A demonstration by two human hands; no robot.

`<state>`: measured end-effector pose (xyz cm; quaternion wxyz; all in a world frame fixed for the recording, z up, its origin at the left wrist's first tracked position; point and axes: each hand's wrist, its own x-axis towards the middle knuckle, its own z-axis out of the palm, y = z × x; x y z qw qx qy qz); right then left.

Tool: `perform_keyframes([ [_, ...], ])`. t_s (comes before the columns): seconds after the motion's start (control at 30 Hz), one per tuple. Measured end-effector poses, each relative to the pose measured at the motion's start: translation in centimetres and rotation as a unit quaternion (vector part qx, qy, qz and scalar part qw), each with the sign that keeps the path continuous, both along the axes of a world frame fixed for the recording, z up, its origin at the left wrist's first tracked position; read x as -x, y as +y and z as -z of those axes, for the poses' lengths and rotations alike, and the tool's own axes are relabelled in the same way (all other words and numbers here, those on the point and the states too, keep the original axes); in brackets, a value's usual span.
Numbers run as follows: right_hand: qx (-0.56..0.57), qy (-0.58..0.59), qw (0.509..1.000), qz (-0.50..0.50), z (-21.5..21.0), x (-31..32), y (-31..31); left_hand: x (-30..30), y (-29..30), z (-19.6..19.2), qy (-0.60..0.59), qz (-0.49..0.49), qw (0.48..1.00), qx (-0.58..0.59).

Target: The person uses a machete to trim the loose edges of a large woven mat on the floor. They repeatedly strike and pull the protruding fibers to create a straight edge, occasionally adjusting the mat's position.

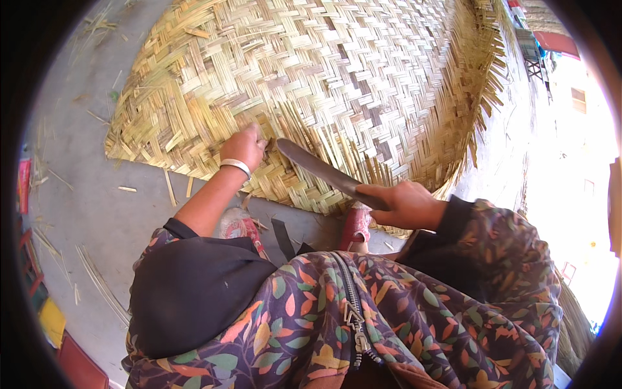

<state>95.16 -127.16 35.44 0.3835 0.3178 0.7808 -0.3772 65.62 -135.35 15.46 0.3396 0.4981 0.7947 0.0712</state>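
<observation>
A large mat (pixel 291 58) woven from split bamboo spreads in front of me, its near edge rough with loose strip ends. My right hand (pixel 408 204) is wrapped around the handle end of a machete (pixel 317 167). The long dark blade points left and away from me, over the mat's near part, its rounded tip close to my left fingers. Closed near the mat's front edge, my left hand (pixel 245 148) pinches a bamboo strip, mostly hidden by the fingers. A white band circles that wrist.
My feet in red footwear (pixel 355 227) stand at the mat's near edge. Bamboo scraps (pixel 170 188) litter the grey floor (pixel 84 194). A dark flat piece (pixel 282 238) lies between my feet. The mat's right side curls upward with a fringed edge (pixel 489 78).
</observation>
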Motion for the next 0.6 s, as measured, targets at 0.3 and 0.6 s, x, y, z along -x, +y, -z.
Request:
perform_keyframes([
  [0.3, 0.059, 0.188, 0.965, 0.17, 0.0, -1.2, 0.6, -2.2, -0.5, 0.7, -0.573, -0.254, 0.778, 0.031],
  [0.6, 0.212, 0.189, 0.946, 0.159, 1.4, -0.7, -1.4, -2.7, -1.3, 0.8, -0.544, -0.229, 0.806, -0.043],
])
